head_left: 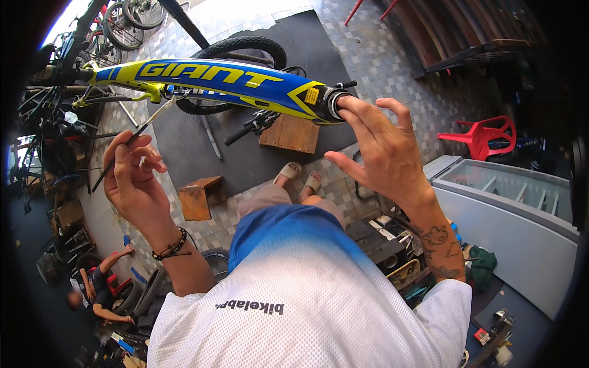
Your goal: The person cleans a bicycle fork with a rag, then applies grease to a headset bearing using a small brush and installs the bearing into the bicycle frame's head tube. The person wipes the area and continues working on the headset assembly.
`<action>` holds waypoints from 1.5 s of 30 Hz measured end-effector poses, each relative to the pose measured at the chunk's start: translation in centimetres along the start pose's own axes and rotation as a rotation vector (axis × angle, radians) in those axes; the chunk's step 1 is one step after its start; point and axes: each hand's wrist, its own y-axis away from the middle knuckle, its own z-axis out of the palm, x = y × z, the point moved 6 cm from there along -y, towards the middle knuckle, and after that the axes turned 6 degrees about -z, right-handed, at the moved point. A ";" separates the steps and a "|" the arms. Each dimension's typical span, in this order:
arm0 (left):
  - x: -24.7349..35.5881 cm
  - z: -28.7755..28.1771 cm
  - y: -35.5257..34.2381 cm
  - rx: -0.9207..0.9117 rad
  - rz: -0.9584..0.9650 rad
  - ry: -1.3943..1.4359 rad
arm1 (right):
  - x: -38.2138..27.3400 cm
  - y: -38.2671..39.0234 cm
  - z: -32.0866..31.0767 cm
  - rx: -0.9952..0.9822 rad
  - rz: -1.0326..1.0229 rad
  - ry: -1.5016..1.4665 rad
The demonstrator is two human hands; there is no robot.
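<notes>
A blue and yellow bicycle frame (202, 75) stretches across the upper left, its head tube end toward me. Two fingers of my right hand (386, 150) reach into the silver-rimmed opening (335, 103) of that head tube, while the thumb and other fingers are spread. Below the frame, my left hand (138, 187) pinches a thin dark-handled brush (140, 130). Its pale tip points up toward the frame's underside, and I cannot tell whether it touches.
A handlebar (245, 131) hangs beside a wooden box (288, 134) over a black mat (184, 147). Another wooden box (196, 202) stands nearer. At right are a red chair (488, 140), a glass-topped freezer (509, 214) and tools. A person (95, 288) sits lower left.
</notes>
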 end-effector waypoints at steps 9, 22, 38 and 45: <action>-0.3 2.2 0.0 -0.062 -0.014 0.015 | 0.2 -0.6 0.2 -0.034 -0.027 -0.015; -1.2 3.2 0.2 -0.099 -0.056 0.065 | 0.3 0.1 0.4 0.052 -0.013 -0.097; -1.3 11.5 -3.0 -0.404 -0.121 0.180 | -2.2 1.0 1.3 0.184 0.400 -0.008; -1.8 17.7 -1.7 -0.625 -0.158 0.176 | -4.5 0.0 1.9 0.188 0.473 0.155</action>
